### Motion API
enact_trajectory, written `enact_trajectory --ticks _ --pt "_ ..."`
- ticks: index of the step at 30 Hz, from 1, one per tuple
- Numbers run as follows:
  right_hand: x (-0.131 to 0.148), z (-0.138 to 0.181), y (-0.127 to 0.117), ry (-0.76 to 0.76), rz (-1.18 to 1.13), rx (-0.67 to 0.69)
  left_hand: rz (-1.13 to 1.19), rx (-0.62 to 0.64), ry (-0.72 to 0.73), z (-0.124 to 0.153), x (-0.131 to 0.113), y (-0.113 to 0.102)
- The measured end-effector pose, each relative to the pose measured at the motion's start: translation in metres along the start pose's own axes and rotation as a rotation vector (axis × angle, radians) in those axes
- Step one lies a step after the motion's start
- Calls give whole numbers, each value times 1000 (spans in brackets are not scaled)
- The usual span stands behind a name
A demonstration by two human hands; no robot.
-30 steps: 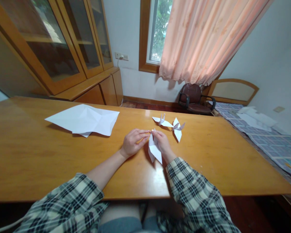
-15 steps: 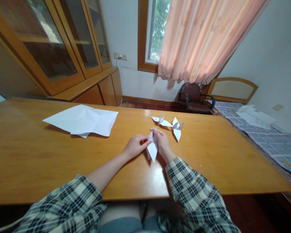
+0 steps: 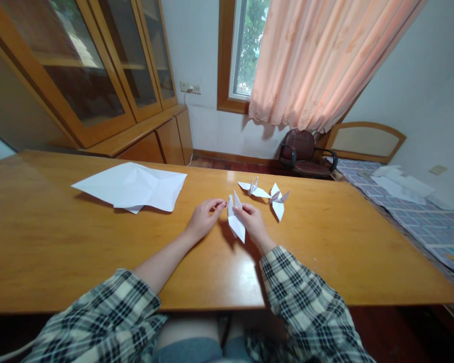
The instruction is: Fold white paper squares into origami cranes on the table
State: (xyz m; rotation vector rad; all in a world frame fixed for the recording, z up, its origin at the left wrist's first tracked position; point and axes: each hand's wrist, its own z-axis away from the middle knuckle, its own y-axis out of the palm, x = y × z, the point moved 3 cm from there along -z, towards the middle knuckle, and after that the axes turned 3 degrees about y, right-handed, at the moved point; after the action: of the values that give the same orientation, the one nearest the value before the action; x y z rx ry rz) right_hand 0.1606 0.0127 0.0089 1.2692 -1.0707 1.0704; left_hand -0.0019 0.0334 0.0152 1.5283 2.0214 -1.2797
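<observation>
The left hand [image 3: 205, 220] has moved away a little: half a second ago it was touching the folded paper [image 3: 236, 224], and now its fingertips are just beside the paper's left edge. The paper has tipped up too, and its two thin points now show above the fingers. The right hand [image 3: 254, 223] has a tight pinch on it, with the thumb on the near side. The paper is up in front of the person, over the middle of the table [image 3: 79, 252]. Two paper birds look all done: the left bird [image 3: 254, 189] and the right bird [image 3: 277, 201] sit behind the right hand with their wings spread out. The folded paper seems almost like them, but its wide flaps are still close together and point toward the person, so the wings look like the part left to open. Far to the left lies a big white sheet [image 3: 136, 186] with fold lines, not made into a bird. The left hand is low, with its thumb and first finger close together and only a small gap; no one can tell if they hold anything. Both arms reach forward, and the right hand is bent in toward the left.
</observation>
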Motion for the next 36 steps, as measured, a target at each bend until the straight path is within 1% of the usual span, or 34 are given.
enact_trajectory --ticks 1,3,6,9,12,17,20,24,26,28,33,36 --pt "0 0 0 9 13 6 -24 -42 24 -1 -1 -4" --pt "0 0 1 17 43 21 -84 -86 87 -4 -4 -11" --pt "0 1 3 0 80 47 -180 -92 183 -6 -10 -17" --pt "-1 1 3 -36 110 56 -245 -80 263 -7 -14 -18" --pt "-2 1 3 -66 140 55 -290 -97 318 -6 -15 -17" --pt "-5 1 3 -87 164 63 -395 -110 375 -4 -14 -18" --pt "-6 2 4 -66 143 56 -433 -81 380 -3 -12 -19" --pt "-5 3 5 -27 106 45 -424 -60 368 -5 -11 -22" --pt "-4 3 6 -17 92 42 -397 -58 350 -6 -10 -21" --pt "-3 2 5 -12 80 32 -338 -66 287 -6 -9 -20" --pt "-6 1 3 -31 113 30 -26 -91 -21 -4 -6 -11" --pt "-9 1 3 -52 142 44 92 -77 -122 -3 -4 -6"
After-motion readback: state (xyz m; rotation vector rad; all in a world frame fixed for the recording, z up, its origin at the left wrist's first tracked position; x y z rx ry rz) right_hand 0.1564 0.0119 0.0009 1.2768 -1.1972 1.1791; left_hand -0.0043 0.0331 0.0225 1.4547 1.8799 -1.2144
